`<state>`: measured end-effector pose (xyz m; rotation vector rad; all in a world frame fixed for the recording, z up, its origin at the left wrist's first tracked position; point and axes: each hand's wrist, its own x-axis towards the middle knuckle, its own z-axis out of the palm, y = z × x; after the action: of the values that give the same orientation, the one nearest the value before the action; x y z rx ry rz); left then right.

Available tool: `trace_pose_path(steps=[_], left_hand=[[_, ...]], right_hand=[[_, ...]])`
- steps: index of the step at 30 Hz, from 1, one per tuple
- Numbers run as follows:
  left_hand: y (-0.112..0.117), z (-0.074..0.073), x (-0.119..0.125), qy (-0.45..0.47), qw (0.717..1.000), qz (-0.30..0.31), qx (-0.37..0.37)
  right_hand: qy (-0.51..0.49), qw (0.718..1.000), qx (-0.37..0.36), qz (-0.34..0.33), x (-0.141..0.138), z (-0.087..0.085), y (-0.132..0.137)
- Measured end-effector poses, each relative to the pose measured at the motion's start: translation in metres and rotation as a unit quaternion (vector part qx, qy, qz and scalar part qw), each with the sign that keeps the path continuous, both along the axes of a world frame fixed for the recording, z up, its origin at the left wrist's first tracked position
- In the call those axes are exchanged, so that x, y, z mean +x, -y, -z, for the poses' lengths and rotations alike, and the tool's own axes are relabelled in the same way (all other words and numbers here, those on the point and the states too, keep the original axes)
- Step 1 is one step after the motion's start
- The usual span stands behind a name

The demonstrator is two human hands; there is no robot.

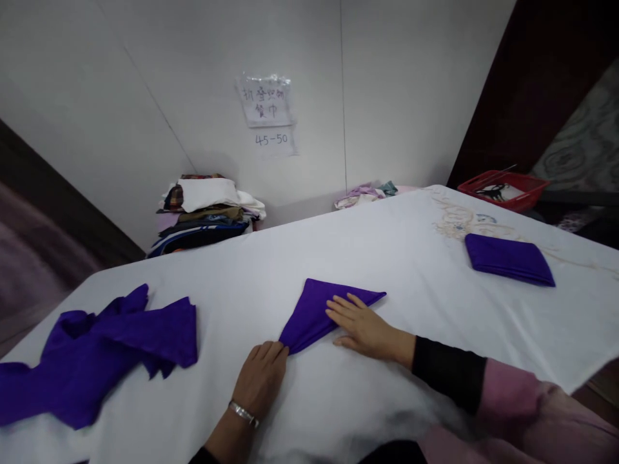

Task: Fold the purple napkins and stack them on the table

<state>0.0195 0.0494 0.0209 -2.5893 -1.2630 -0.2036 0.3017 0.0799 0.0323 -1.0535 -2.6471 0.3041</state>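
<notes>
A purple cloth napkin (309,316), folded into a triangle, lies on the white tablecloth (387,258) in front of me. My left hand (264,374), with a metal band at the wrist, pinches the napkin's near left corner between closed fingers. Flat on the napkin's right part rests my right hand (360,325), fingers stretched out and slightly spread. Off to the left is a loose, crumpled heap of purple cloths (111,348). A neatly folded purple stack (507,259) sits at the right.
Behind the table's far left edge stands a pile of folded clothes (207,209). More cloth (362,195) shows past the far edge. A red basket (525,193) holding scissors is at the far right. Handwritten paper signs (268,116) hang on the white wall.
</notes>
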Motion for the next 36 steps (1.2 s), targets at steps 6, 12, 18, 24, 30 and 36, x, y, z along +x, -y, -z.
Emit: trace_pose_path(steps=[6,12,18,24,30,36], left_hand=[[0.002,0.004,-0.008,0.042,0.999,-0.002,0.016],[0.000,-0.006,0.029,0.070,0.997,-0.015,0.005],[-0.009,0.018,0.068,0.048,0.996,0.043,-0.068],[-0.006,0.028,0.058,0.048,0.991,0.011,-0.123],[0.004,0.029,0.039,0.052,0.992,-0.031,-0.109],[0.011,0.043,0.007,0.044,0.995,-0.075,-0.048]], right_hand=[[0.015,0.996,-0.090,-0.023,-0.002,0.015,0.005],[0.006,0.994,-0.106,-0.011,0.006,0.020,0.014],[0.003,0.995,-0.102,-0.013,0.003,0.019,0.014],[0.008,0.997,-0.078,0.010,0.024,0.027,0.008],[0.035,0.996,-0.029,0.077,0.078,0.041,0.002],[0.042,0.991,-0.021,0.121,0.094,0.045,0.005]])
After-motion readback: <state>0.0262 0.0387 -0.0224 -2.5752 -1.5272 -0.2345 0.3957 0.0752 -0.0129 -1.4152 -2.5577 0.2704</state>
